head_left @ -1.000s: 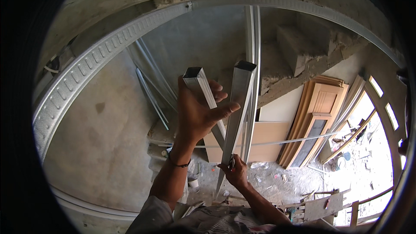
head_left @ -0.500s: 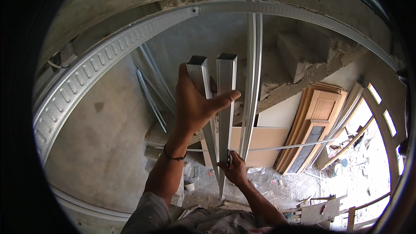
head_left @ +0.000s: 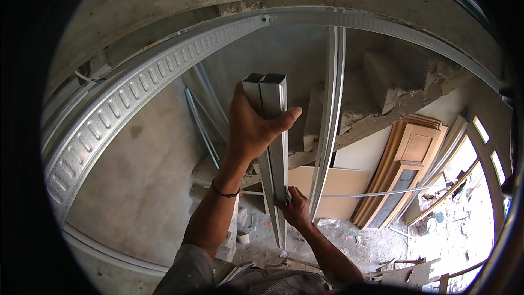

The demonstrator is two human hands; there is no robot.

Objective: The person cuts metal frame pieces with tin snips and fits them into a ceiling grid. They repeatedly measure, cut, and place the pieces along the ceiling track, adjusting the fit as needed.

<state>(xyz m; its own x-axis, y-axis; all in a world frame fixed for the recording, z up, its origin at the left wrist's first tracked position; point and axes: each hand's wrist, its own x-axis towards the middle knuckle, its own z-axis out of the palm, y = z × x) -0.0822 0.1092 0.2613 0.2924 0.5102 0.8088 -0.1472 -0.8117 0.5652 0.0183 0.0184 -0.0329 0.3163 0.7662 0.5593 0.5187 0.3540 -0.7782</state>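
Two long silvery metal studs (head_left: 279,125) stand side by side in front of me, their hollow upper ends level and nearly touching. My left hand (head_left: 252,128) is closed around both near the top, its fingers behind them and its thumb reaching across the front. Lower down, my right hand (head_left: 296,207) grips the right-hand stud at its edge. A small thing with a bit of red shows in that hand, too hidden to name. Below the right hand the studs taper away toward the floor.
A ribbed metal channel (head_left: 117,106) curves across the view overhead. An upright stud (head_left: 331,109) rises right of my hands. Beyond are concrete stairs (head_left: 385,84), leaning wooden doors (head_left: 406,169), a tan board (head_left: 344,188) and a littered floor (head_left: 355,246).
The gap between the two studs has closed; they now sit together in my left hand. The surroundings have shifted slightly right and down in view.
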